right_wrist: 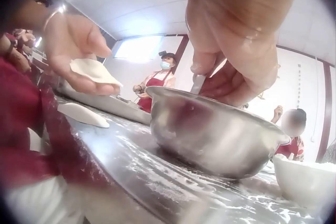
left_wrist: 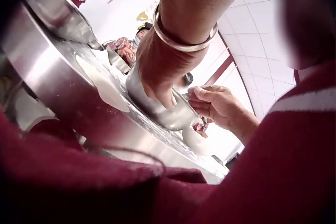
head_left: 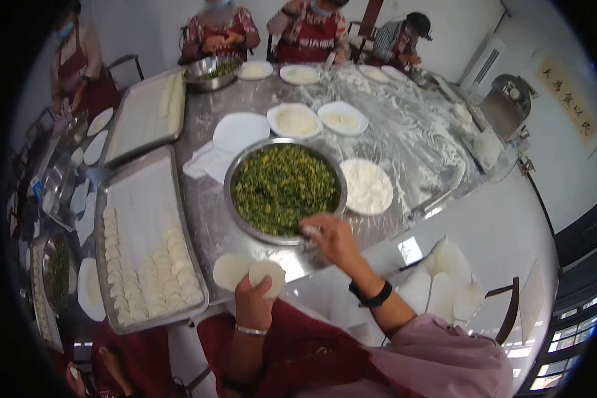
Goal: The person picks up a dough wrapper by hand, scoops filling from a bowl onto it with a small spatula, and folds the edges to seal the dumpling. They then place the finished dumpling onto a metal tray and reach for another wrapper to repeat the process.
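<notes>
My left hand [head_left: 253,306] holds a round dumpling wrapper [head_left: 269,273] in front of the apron; in the right wrist view the wrapper [right_wrist: 93,71] lies across its fingers. Another wrapper [head_left: 229,272] sits at the table's near edge, just left of it. At the near right rim of a steel bowl [head_left: 341,199] full of chopped green filling [head_left: 282,189], my right hand [head_left: 336,240] pinches a pale, flat-ended implement [right_wrist: 198,83] between thumb and fingers. Its lower end is hidden behind the bowl wall in the right wrist view.
Left of the bowl stands a tray [head_left: 139,205] with rows of folded dumplings [head_left: 156,282]; a second tray [head_left: 136,123] is behind it. A dish of white flour [head_left: 367,186] sits right of the bowl. White plates [head_left: 242,132] lie beyond. Several people work around the floury table [head_left: 438,132].
</notes>
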{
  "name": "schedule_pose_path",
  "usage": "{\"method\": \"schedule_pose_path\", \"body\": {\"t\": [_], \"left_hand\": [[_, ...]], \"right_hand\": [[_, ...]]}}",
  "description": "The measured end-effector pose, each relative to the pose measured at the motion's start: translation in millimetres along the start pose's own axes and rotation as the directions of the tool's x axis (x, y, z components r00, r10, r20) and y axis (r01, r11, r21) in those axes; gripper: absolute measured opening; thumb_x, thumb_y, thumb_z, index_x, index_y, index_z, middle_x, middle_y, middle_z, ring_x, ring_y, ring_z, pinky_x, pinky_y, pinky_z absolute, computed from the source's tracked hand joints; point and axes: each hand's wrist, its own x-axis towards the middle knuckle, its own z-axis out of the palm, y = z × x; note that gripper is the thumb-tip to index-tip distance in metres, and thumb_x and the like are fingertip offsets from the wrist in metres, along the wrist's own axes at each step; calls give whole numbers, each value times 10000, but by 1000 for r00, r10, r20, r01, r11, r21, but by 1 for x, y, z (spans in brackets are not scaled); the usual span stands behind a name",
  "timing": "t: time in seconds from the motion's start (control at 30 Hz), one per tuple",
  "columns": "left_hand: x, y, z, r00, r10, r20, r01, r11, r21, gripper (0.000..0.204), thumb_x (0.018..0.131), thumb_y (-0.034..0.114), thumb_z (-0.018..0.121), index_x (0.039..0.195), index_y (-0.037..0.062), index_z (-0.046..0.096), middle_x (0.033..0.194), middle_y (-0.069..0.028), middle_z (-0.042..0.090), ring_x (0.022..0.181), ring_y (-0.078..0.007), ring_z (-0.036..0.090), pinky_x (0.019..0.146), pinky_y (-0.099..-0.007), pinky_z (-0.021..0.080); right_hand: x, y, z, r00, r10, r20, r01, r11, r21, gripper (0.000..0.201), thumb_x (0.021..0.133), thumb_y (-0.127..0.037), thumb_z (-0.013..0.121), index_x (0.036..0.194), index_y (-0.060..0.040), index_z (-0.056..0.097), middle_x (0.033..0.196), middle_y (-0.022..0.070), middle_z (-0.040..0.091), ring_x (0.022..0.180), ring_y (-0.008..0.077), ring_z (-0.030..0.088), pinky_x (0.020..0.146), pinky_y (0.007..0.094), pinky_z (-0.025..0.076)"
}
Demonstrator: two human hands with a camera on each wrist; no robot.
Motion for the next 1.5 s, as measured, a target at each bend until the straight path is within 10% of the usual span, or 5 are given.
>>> {"method": "schedule_pose_path", "body": {"t": [0.57,0.87,0.93,1.2,1.5], "left_hand": [[-7,2,-5,998,-20,57,18,999,28,376,877,-27,498,1252,-42,481,1175,-143,564,1123,-290,570,953,-448,488],[-11,1,-1,999,32,-1,-32,997,70,277,874,35,558,1138,-41,586,1056,-110,643,954,-207,644,792,-314,537],[-6,-9,-14,986,153,69,-165,962,217,255,882,60,566,1115,-39,597,1034,-103,650,926,-196,647,773,-308,536],[-11,2,-4,1000,-19,21,19,1000,-11,319,887,38,555,1196,-39,537,1139,-114,593,1049,-217,600,882,-335,509],[-11,2,-7,1000,-25,9,25,1000,1,320,883,31,556,1197,-27,534,1127,-106,590,1044,-217,600,888,-344,508]], "right_hand": [[-2,-18,10,997,-58,50,62,995,-79,151,817,-86,668,963,-63,700,793,130,625,769,341,609,653,429,478],[6,-7,7,999,-23,-34,18,991,-136,193,819,-71,690,1009,-55,715,900,106,707,749,226,673,640,326,517],[9,-9,6,980,101,-171,-95,994,46,142,851,-103,660,955,-17,702,833,162,701,715,270,687,642,345,520],[21,-2,13,898,380,-222,-334,917,218,149,874,-111,640,929,16,695,692,130,701,626,168,685,573,291,503],[10,-17,24,985,109,-134,-117,992,-52,89,850,-111,661,894,-45,702,813,164,666,714,348,642,619,404,491]]}}
